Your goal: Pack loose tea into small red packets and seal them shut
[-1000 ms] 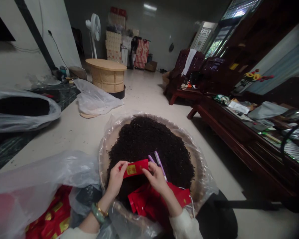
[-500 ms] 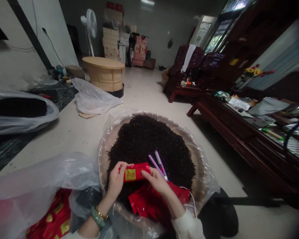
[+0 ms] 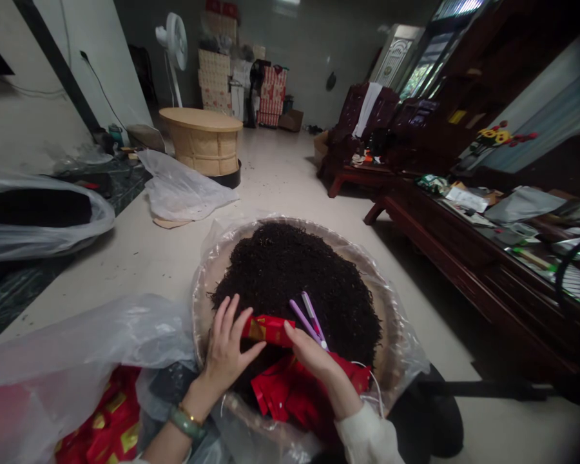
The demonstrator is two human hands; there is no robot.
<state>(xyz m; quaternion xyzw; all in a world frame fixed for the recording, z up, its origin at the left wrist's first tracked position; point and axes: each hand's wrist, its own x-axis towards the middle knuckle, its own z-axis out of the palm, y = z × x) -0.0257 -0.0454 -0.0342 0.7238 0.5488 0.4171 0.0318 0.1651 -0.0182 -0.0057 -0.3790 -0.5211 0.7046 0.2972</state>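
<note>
Over the near part of a round plastic-lined basket (image 3: 399,335), my right hand (image 3: 312,354) grips the right end of a small red packet (image 3: 270,330) with a gold label. At the packet's left end, my left hand (image 3: 229,341) has its fingers spread; whether it touches the packet I cannot tell. Dark, dry shreds like tea leaves (image 3: 294,264) are heaped in the basket. A purple hair-straightener-like sealer (image 3: 309,320) rests spread apart on the heap, its white cord to the right. Flat red packets (image 3: 294,393) lie beneath my right forearm.
Left of the basket, a clear plastic bag (image 3: 91,335) holds several red and gold packets (image 3: 109,419). Another bag of dark material (image 3: 38,212) is farther left. A dark wooden table (image 3: 439,251) borders the right side, and a woven drum-shaped stand (image 3: 203,145) stands ahead.
My left hand has loosened its pinch and spread its fingers beside the packet. The packet has turned so its gold label shows less, while my right hand still holds it.
</note>
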